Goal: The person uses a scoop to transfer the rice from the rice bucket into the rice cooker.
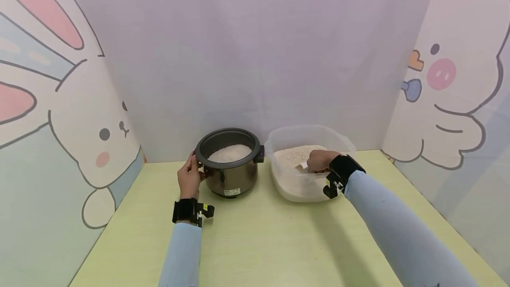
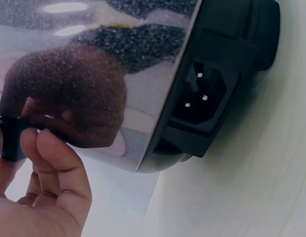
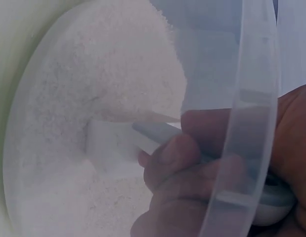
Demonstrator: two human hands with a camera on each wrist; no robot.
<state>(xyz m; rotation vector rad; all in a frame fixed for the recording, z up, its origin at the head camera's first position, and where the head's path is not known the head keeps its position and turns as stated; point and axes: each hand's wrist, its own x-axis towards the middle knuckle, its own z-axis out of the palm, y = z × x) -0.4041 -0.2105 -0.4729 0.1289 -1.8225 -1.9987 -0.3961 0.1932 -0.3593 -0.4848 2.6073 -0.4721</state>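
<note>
A dark rice cooker (image 1: 231, 178) without a lid stands at the centre left, holding white rice (image 1: 231, 153). At its left side my left hand (image 1: 189, 180) grips the small side handle (image 2: 13, 143) between thumb and curled fingers. To the right, a translucent plastic bin (image 1: 300, 196) holds more rice (image 1: 292, 156). Inside that bin, my right hand (image 1: 321, 160) grips the handle of a white and grey scoop (image 3: 113, 148). The scoop's head is down in the rice, seen through the bin's wall in the right wrist view. How full it is cannot be told.
The cooker and bin stand side by side on a pale yellow-green table (image 1: 255, 242), near the back curtain (image 1: 255, 56). Cartoon-printed panels flank both sides. A power socket (image 2: 202, 98) sits low on the cooker. The bin's rim (image 3: 256, 98) rises beside my right hand.
</note>
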